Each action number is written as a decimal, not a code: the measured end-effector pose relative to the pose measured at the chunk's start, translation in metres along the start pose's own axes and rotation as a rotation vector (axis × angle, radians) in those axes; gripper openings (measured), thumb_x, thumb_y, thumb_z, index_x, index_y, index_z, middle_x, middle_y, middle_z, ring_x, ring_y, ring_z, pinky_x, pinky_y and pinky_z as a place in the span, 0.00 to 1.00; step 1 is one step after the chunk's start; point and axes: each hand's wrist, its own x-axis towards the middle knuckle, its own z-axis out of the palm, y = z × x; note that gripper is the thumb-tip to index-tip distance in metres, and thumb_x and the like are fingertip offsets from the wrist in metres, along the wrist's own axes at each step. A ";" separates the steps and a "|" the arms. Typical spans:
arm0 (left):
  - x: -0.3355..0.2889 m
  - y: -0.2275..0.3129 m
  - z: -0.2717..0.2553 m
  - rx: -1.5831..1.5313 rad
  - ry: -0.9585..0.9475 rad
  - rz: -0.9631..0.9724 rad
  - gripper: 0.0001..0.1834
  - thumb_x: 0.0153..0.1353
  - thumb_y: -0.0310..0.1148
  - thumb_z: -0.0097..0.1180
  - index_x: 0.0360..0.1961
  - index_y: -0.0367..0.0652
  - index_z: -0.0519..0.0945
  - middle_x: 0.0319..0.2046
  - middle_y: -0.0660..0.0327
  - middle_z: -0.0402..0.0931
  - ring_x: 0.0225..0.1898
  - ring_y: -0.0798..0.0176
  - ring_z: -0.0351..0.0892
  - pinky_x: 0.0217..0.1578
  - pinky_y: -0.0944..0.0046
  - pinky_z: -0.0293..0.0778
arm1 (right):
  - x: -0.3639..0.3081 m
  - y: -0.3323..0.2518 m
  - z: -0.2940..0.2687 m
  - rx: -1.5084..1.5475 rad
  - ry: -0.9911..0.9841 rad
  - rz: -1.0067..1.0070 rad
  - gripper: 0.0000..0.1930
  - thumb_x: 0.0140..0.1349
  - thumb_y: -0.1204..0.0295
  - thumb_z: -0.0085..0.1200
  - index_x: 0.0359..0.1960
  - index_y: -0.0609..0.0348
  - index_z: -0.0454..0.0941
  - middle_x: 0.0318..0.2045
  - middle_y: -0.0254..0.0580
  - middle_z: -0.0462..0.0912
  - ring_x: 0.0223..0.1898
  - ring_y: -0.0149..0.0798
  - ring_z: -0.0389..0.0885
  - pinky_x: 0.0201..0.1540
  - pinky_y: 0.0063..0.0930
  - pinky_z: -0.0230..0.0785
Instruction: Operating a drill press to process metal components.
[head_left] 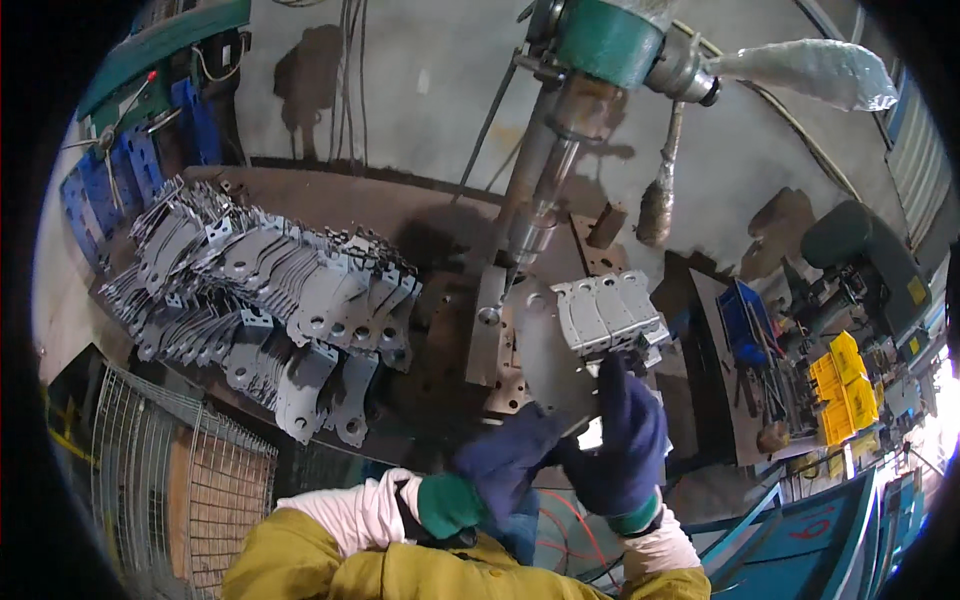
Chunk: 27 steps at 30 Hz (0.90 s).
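Both my hands wear dark blue gloves and are close together at the front edge of the bench. My left hand is closed at the lower end of a flat grey metal plate, which is smeared by motion. Raised beside it, my right hand has its fingers stretched up near a row of grey metal plates. Its thumb side comes close to the plate's lower end; whether it touches is hidden. Beyond the hands, a drill press spindle points down at a steel block on the bench.
Large piles of shaped metal plates cover the bench's left side. A wire basket stands below. To the right are yellow bins, a blue tray and a dark green machine. Wrapped drill press handles hang overhead.
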 end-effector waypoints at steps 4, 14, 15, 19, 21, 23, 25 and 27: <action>-0.002 -0.006 0.002 -1.031 0.288 -0.751 0.23 0.73 0.39 0.49 0.66 0.46 0.70 0.61 0.51 0.73 0.60 0.51 0.76 0.61 0.45 0.73 | -0.005 -0.017 0.024 -0.082 -0.007 -0.178 0.47 0.46 0.66 0.74 0.69 0.67 0.66 0.48 0.53 0.79 0.47 0.53 0.80 0.51 0.46 0.74; -0.047 -0.026 -0.108 -0.677 0.316 -0.284 0.28 0.64 0.30 0.58 0.66 0.39 0.70 0.56 0.53 0.78 0.55 0.49 0.80 0.54 0.45 0.81 | 0.124 0.054 -0.081 0.046 0.445 -0.114 0.26 0.64 0.77 0.57 0.65 0.66 0.72 0.62 0.54 0.76 0.62 0.50 0.78 0.62 0.41 0.72; -0.049 -0.029 -0.109 -0.630 0.357 -0.269 0.29 0.63 0.29 0.59 0.66 0.39 0.70 0.55 0.53 0.78 0.54 0.49 0.80 0.54 0.45 0.81 | 0.141 0.067 -0.104 -0.097 0.510 -0.181 0.23 0.67 0.79 0.51 0.64 0.66 0.73 0.64 0.54 0.75 0.63 0.49 0.77 0.63 0.40 0.72; -0.037 -0.016 -0.102 -0.583 0.389 -0.254 0.27 0.63 0.27 0.58 0.64 0.38 0.72 0.53 0.55 0.79 0.51 0.53 0.82 0.50 0.48 0.83 | 0.162 0.148 -0.100 0.145 0.458 -0.186 0.24 0.72 0.75 0.48 0.69 0.64 0.67 0.64 0.51 0.75 0.65 0.43 0.75 0.67 0.34 0.66; -0.035 -0.014 -0.100 -0.624 0.369 -0.276 0.26 0.63 0.26 0.58 0.63 0.37 0.73 0.53 0.55 0.80 0.50 0.54 0.83 0.48 0.50 0.83 | 0.163 0.158 -0.064 0.151 0.388 -0.001 0.26 0.70 0.70 0.54 0.68 0.64 0.68 0.62 0.52 0.76 0.63 0.42 0.76 0.65 0.33 0.66; -0.028 -0.028 -0.105 -0.898 0.390 -0.457 0.25 0.63 0.27 0.59 0.61 0.37 0.74 0.52 0.55 0.80 0.48 0.55 0.84 0.47 0.52 0.84 | 0.169 0.143 -0.016 0.180 0.361 0.311 0.28 0.67 0.61 0.61 0.63 0.66 0.72 0.58 0.57 0.79 0.59 0.42 0.79 0.60 0.36 0.73; -0.022 -0.033 -0.109 -0.853 0.348 -0.524 0.24 0.62 0.28 0.61 0.60 0.38 0.75 0.51 0.56 0.80 0.47 0.56 0.84 0.45 0.55 0.84 | 0.178 0.136 -0.007 0.226 0.183 0.417 0.30 0.63 0.58 0.66 0.61 0.65 0.75 0.50 0.51 0.82 0.51 0.39 0.82 0.53 0.33 0.76; -0.014 -0.035 -0.108 -0.785 0.315 -0.527 0.23 0.63 0.29 0.62 0.59 0.38 0.75 0.49 0.57 0.81 0.47 0.56 0.85 0.44 0.57 0.84 | 0.188 0.147 0.002 0.434 0.095 0.505 0.29 0.62 0.57 0.68 0.58 0.65 0.77 0.43 0.45 0.84 0.43 0.36 0.83 0.47 0.31 0.78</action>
